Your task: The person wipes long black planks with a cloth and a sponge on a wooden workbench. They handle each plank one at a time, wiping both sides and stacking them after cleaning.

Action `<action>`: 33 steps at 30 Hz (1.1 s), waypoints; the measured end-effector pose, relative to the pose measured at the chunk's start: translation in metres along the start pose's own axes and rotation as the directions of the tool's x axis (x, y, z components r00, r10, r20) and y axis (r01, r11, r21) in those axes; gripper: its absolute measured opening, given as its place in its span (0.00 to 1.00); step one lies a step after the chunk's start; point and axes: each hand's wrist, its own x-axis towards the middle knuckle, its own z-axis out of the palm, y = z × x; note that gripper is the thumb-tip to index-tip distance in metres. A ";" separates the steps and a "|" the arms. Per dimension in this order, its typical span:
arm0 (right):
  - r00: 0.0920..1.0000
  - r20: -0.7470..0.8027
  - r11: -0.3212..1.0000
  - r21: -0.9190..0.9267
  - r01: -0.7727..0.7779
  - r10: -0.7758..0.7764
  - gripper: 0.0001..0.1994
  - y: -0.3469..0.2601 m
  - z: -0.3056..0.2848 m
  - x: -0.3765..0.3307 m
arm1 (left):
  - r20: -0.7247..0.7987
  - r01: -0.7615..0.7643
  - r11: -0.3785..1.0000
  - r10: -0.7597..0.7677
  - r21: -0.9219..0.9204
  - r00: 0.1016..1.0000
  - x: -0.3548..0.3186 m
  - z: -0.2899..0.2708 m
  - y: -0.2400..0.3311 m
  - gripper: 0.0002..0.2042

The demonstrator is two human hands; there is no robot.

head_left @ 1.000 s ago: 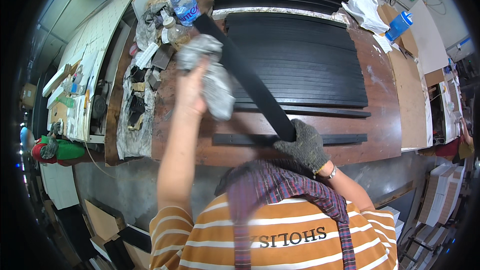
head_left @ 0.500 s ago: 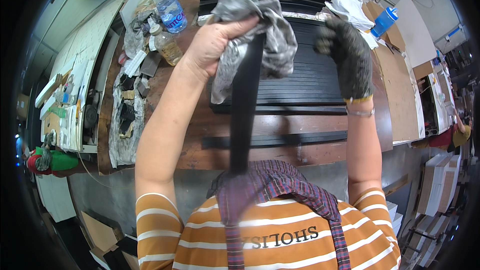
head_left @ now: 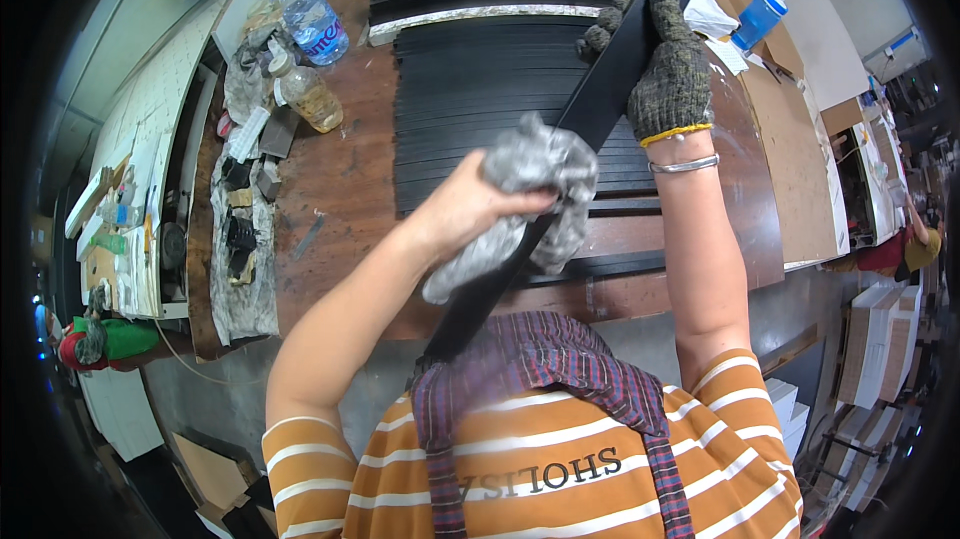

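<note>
Head view: the gloved right hand (head_left: 668, 69) grips a black strip (head_left: 595, 99) slanting over the stack of black strips (head_left: 470, 104) — the bare left hand (head_left: 465, 204) clasps a grey cloth (head_left: 545, 161) around it. Wiping looks partway along this piece; a loose strip (head_left: 630, 263) lies on the worktop (head_left: 350, 189), nearer the worker than the stack. Which stacked ones are done — I can't tell.
</note>
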 end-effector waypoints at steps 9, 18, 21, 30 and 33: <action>0.946 -0.237 0.966 -0.184 0.182 -0.223 0.21 -0.036 -0.034 0.010 | -0.087 0.282 0.931 -0.269 0.234 0.959 -0.083 -0.036 -0.081 0.16; 0.961 -0.227 0.982 0.074 0.176 -0.155 0.18 -0.029 -0.062 0.002 | -0.247 0.155 0.980 -0.120 0.127 0.962 -0.142 -0.062 -0.099 0.22; 0.962 -0.247 0.974 0.161 0.157 -0.115 0.19 -0.023 -0.067 -0.008 | -0.423 0.127 0.988 -0.153 -0.088 0.893 -0.154 -0.074 -0.112 0.30; 0.962 -0.260 0.928 0.332 0.168 -0.081 0.17 0.008 -0.097 -0.044 | -0.494 -0.022 0.999 0.001 -0.037 0.869 -0.165 -0.076 -0.124 0.28; 0.984 -0.180 0.914 0.399 0.072 0.000 0.15 0.011 -0.118 -0.059 | -0.517 0.010 1.000 -0.004 0.009 0.856 -0.171 -0.084 -0.128 0.33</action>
